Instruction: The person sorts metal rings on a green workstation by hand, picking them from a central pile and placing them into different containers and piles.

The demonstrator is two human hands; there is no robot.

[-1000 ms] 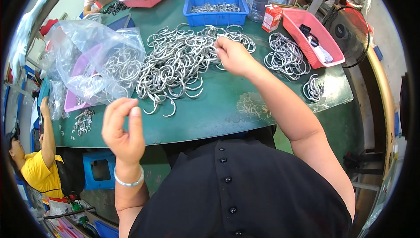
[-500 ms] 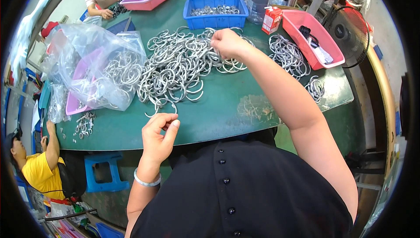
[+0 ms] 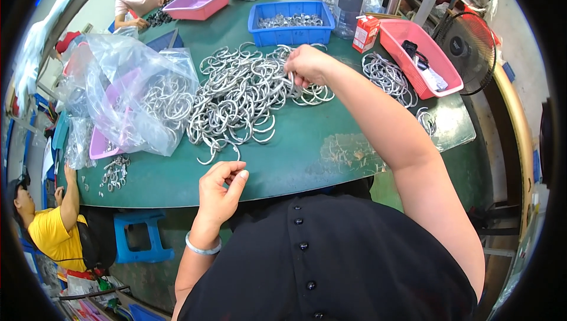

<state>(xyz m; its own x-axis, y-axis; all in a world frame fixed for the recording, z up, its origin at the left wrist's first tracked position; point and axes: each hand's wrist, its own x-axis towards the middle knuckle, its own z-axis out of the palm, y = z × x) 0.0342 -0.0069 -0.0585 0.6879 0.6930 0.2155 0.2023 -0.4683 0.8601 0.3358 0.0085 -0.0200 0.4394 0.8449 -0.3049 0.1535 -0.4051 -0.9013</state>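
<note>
A heaped pile of silver-coloured, C-shaped open bangles lies on the green table. At the pile's far right side my right hand has its fingers bent down and closed on a bangle; the fingertips are partly hidden. Near the table's front edge, just short of the pile, is my left hand. Its fingers are curled, with the thumb close to the forefinger and nothing showing between them. A pale bangle circles my left wrist.
Behind the pile stands a blue bin of metal pieces. Clear plastic bags cover a pink tray at left. More bangles lie beside a pink basket and a fan. Two people work at the far left and left.
My right hand has dipped slightly lower at the pile, its fingers curling more over the bangles. My left hand has shifted a little toward me, away from the pile's near edge.
</note>
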